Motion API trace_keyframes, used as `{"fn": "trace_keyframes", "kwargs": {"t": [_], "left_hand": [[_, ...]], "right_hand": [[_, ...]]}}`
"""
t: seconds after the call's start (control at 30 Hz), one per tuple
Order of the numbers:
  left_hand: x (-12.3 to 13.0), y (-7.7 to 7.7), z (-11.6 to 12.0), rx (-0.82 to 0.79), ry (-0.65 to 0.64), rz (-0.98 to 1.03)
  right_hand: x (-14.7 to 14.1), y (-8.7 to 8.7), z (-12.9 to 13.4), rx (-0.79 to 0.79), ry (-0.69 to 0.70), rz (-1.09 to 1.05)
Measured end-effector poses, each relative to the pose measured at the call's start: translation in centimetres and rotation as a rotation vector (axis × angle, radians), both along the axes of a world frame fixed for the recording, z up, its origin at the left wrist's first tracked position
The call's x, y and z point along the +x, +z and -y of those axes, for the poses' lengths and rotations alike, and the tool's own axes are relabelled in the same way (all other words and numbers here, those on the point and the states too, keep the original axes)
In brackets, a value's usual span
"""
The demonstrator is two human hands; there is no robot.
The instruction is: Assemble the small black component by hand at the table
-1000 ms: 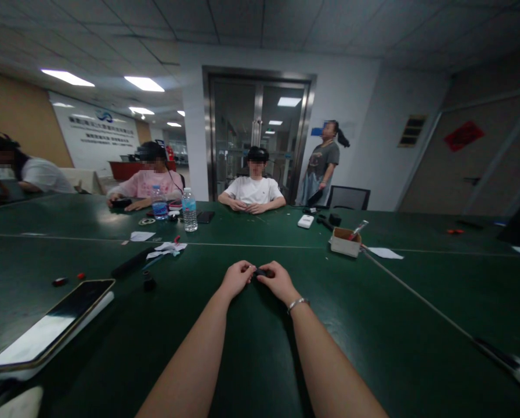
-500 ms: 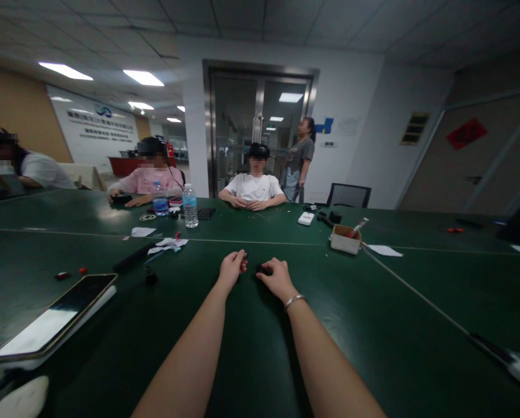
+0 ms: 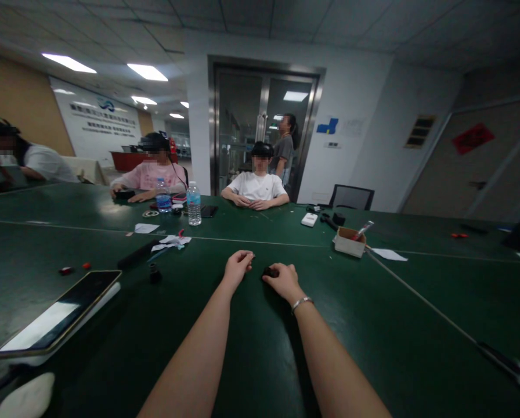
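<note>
Over the middle of the green table [image 3: 364, 337], my left hand [image 3: 238, 268] is closed in a pinch. A tiny dark bit shows at its fingertips, too small to name. To its right, my right hand [image 3: 285, 281], with a silver bangle at the wrist, has thumb and fingers closed round a small dark rounded object [image 3: 269, 271] at the tabletop. The fingers hide part of that object, and its kind cannot be made out. A short gap separates the two hands.
To the left are a phone [image 3: 64, 313] on a white stand, a small black bottle [image 3: 154, 273] and crumpled paper [image 3: 170, 242]. Water bottles [image 3: 194, 203] stand farther back. At right is a small box [image 3: 349, 242] with a pen-like stick. People sit across the table.
Both hands keep their grips and positions over the table, with the view shifted slightly. The standing person at the back has moved left, behind the seated person in white.
</note>
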State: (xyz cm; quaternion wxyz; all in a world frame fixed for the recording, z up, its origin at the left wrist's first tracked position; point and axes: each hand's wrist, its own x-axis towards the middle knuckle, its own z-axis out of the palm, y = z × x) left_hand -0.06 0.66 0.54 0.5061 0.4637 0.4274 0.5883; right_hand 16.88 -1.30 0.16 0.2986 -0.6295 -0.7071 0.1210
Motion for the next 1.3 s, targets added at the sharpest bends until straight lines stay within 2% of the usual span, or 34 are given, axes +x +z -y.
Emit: {"fn": "trace_keyframes", "kwargs": {"t": [0.13, 0.23, 0.43, 0.53, 0.67, 0.73, 0.8, 0.83, 0.9, 0.93, 0.97, 1.03, 1.1, 1.17, 1.27, 1.3], "left_hand": [[-0.5, -0.2, -0.3, -0.027, 0.019, 0.055], [-0.5, -0.4, -0.5, -0.038, 0.038, 0.055], [0.1, -0.6, -0.6, 0.018, 0.045, 0.078], [0.1, -0.8, -0.5, 0.054, 0.043, 0.025], [0.0, -0.7, -0.2, 0.087, 0.023, -0.125], [0.5, -0.1, 0.1, 0.125, 0.030, -0.209], [1.5, 0.9, 0.6, 0.185, 0.027, -0.270], [2.2, 1.5, 0.9, 0.218, 0.017, -0.284], [3.8, 2.7, 1.8, 0.283, -0.027, -0.298], [4.6, 3.3, 2.3, 0.312, -0.045, -0.312], [5.3, 3.8, 2.9, 0.339, -0.065, -0.333], [6.6, 4.5, 3.9, 0.410, -0.126, -0.406], [7.2, 5.1, 4.8, 0.496, -0.127, -0.533], [6.9, 5.9, 5.2, 0.537, -0.126, -0.697], [3.7, 8.1, 5.0, 0.489, -0.131, -1.031], [1.9, 9.0, 4.8, 0.428, -0.030, -1.155]], "right_hand": [[1.4, 0.7, 0.3, -0.072, -0.033, 0.049], [4.6, 1.4, 0.9, -0.098, -0.080, 0.121], [15.0, 1.9, 3.5, -0.221, -0.514, 0.143], [18.6, 1.8, 4.8, -0.240, -0.661, 0.134], [19.7, 2.9, 5.9, -0.264, -0.817, 0.128], [18.5, 4.4, 6.0, -0.132, -0.913, 0.184], [16.1, 6.1, 5.7, 0.038, -0.855, 0.206], [14.6, 6.9, 5.4, 0.101, -0.760, 0.174], [11.0, 7.7, 4.7, 0.124, -0.440, -0.026], [9.0, 7.7, 4.3, 0.074, -0.273, -0.164], [7.1, 7.4, 4.0, 0.035, -0.172, -0.291], [3.7, 6.3, 3.7, 0.100, -0.043, -0.484], [1.4, 4.9, 3.6, 0.201, 0.014, -0.652], [0.9, 4.1, 3.6, 0.198, 0.002, -0.764], [3.7, 4.7, 3.5, 0.244, -0.086, -0.743], [5.4, 5.3, 3.5, 0.308, -0.142, -0.682]]}}
